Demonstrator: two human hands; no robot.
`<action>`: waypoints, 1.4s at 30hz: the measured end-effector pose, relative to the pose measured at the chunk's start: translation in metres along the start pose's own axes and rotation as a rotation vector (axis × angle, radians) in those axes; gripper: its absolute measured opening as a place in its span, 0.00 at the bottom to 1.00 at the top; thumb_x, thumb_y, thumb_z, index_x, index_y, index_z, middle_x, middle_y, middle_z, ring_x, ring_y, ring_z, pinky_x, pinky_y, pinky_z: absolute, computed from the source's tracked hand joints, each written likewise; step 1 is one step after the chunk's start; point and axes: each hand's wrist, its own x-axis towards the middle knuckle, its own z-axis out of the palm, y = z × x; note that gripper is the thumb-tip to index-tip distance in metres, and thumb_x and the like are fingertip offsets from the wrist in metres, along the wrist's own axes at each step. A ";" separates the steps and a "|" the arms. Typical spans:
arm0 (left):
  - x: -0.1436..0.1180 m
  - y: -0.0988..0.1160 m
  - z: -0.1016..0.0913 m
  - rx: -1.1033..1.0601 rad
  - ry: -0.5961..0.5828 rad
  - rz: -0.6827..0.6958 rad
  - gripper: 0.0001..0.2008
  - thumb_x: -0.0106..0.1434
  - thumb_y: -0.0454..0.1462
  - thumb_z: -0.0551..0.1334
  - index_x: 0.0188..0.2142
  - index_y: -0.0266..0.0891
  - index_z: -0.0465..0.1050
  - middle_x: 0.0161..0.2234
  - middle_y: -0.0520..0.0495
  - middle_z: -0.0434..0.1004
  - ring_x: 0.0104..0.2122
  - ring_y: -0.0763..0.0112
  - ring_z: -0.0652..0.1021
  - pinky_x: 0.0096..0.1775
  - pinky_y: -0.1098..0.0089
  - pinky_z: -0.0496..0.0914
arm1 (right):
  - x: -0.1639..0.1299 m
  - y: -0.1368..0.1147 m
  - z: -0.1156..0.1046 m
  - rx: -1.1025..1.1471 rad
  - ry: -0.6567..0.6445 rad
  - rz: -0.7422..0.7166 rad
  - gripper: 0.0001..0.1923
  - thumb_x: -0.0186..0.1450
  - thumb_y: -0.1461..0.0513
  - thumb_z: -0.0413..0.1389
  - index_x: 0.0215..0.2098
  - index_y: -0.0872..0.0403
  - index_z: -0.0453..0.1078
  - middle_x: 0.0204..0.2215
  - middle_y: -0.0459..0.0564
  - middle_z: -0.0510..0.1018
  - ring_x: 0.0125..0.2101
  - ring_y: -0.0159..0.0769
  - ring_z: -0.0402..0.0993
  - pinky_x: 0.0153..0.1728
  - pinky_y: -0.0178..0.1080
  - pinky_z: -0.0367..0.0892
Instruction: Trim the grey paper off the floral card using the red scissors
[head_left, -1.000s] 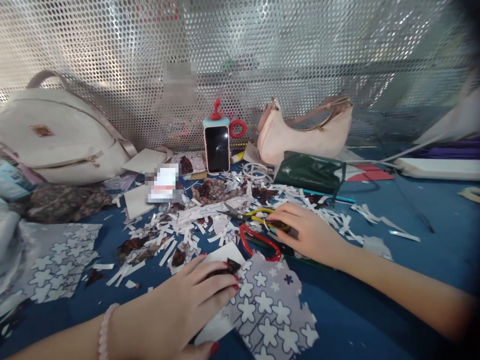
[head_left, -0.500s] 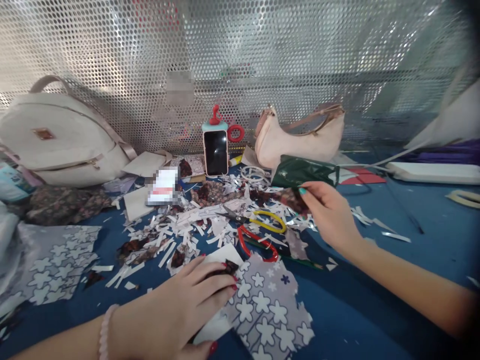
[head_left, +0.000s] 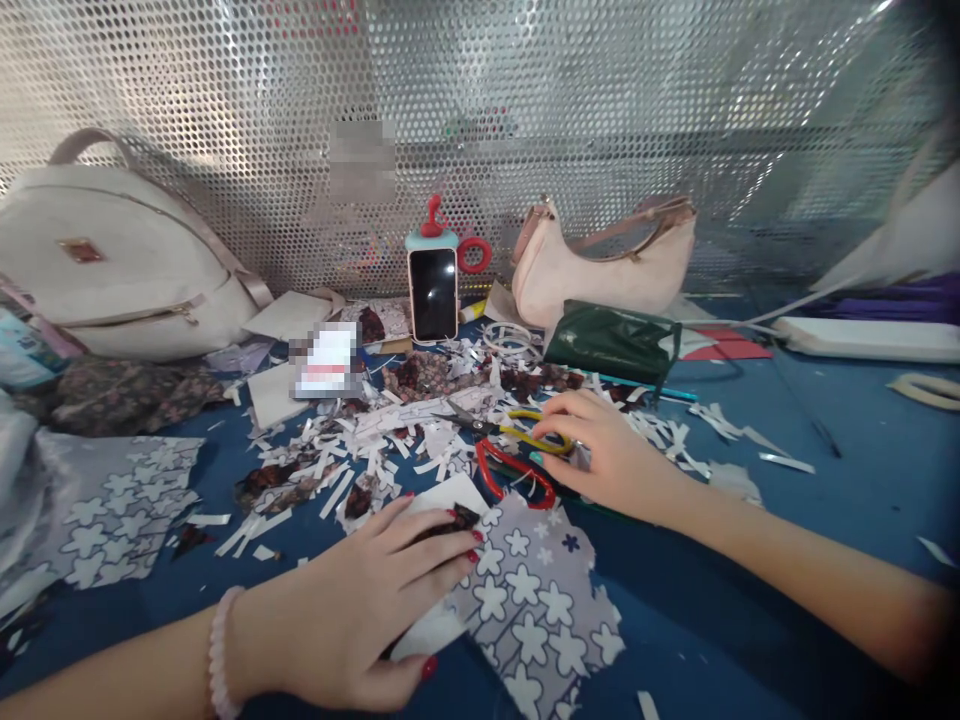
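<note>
My left hand (head_left: 337, 600) lies flat with its fingers stretched out, pressing on a white card (head_left: 454, 492) and a dark scrap of fabric (head_left: 465, 515) that shows beyond the fingertips. Beside it, partly over the card, is a grey cloth piece with white flowers (head_left: 536, 610). My right hand (head_left: 600, 450) is over the scissors (head_left: 480, 428), thumb and fingers apart around the yellow handle loop. The scissors lie on the table, blades pointing left, with one yellow and one red loop. Whether the fingertips touch the handle is hard to tell.
Paper strips and fabric scraps (head_left: 420, 380) litter the blue table (head_left: 750, 620). A phone (head_left: 433, 295) leans on a cup, with a white backpack (head_left: 135, 260) at left. A pale handbag (head_left: 600, 270) and a green pouch (head_left: 611, 340) stand at back right.
My right hand has let go of a dark fabric scrap and moved left and down to the scissors' yellow handle. My left hand stays on the card.
</note>
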 end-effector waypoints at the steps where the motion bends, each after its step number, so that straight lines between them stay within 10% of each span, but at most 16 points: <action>1: 0.000 0.000 -0.001 0.005 -0.019 0.002 0.31 0.56 0.38 0.55 0.59 0.34 0.53 0.60 0.45 0.54 0.59 0.55 0.55 0.59 0.50 0.46 | 0.002 -0.005 -0.001 -0.006 -0.022 0.002 0.07 0.59 0.61 0.51 0.35 0.55 0.67 0.36 0.54 0.69 0.40 0.42 0.64 0.41 0.47 0.62; 14: -0.010 -0.002 -0.002 0.077 -0.006 0.063 0.27 0.60 0.37 0.50 0.59 0.33 0.53 0.59 0.44 0.57 0.60 0.61 0.53 0.60 0.54 0.40 | 0.033 -0.019 -0.002 0.022 -0.439 0.077 0.09 0.62 0.62 0.46 0.24 0.54 0.57 0.30 0.49 0.64 0.23 0.29 0.60 0.26 0.36 0.57; 30: -0.022 -0.018 0.004 0.287 0.160 0.187 0.17 0.65 0.32 0.48 0.51 0.36 0.66 0.52 0.45 0.69 0.52 0.68 0.68 0.57 0.64 0.55 | 0.003 -0.004 -0.019 0.072 -0.170 0.234 0.11 0.54 0.61 0.49 0.31 0.51 0.49 0.23 0.43 0.63 0.21 0.31 0.61 0.21 0.33 0.54; 42: -0.017 0.003 0.008 0.160 0.223 0.195 0.15 0.64 0.34 0.49 0.46 0.35 0.69 0.48 0.45 0.73 0.47 0.66 0.72 0.50 0.66 0.63 | -0.007 -0.037 -0.029 0.062 -0.389 0.127 0.11 0.57 0.57 0.50 0.35 0.51 0.54 0.26 0.48 0.71 0.23 0.35 0.68 0.20 0.34 0.58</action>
